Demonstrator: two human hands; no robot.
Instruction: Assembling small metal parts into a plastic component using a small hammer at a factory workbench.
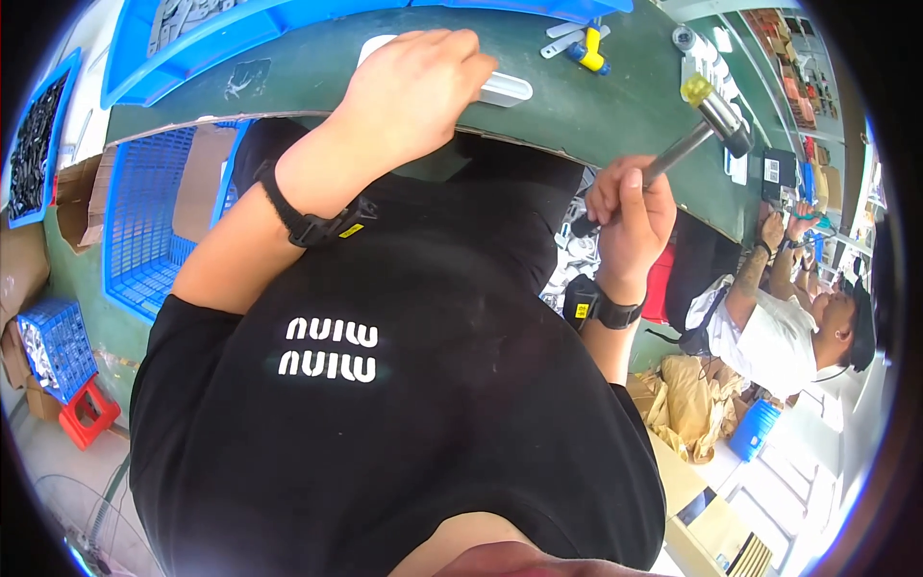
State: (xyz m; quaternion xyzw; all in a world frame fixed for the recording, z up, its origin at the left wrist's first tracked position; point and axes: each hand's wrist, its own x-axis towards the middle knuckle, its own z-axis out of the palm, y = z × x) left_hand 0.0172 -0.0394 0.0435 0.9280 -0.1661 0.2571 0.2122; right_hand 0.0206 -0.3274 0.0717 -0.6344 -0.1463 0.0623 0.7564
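Observation:
My left hand [413, 91] rests at the table's near edge, fingers curled over a long white rounded-end piece [510, 90] lying there. Both ends of that piece stick out from under the hand, while its middle is hidden. Raised to the right, my right hand [630, 207] grips a mallet [680, 156] by its dark handle. The mallet's metal head points up and away, with a translucent yellow face on one side, and is apart from the white piece.
A blue tray [154, 88] of grey parts stands at the far left of the green table [288, 88]. A yellow-and-blue tool [589, 53] lies beyond my hands beside grey strips. An empty-looking blue crate [144, 221] sits lower left. A co-worker [769, 327] works at right.

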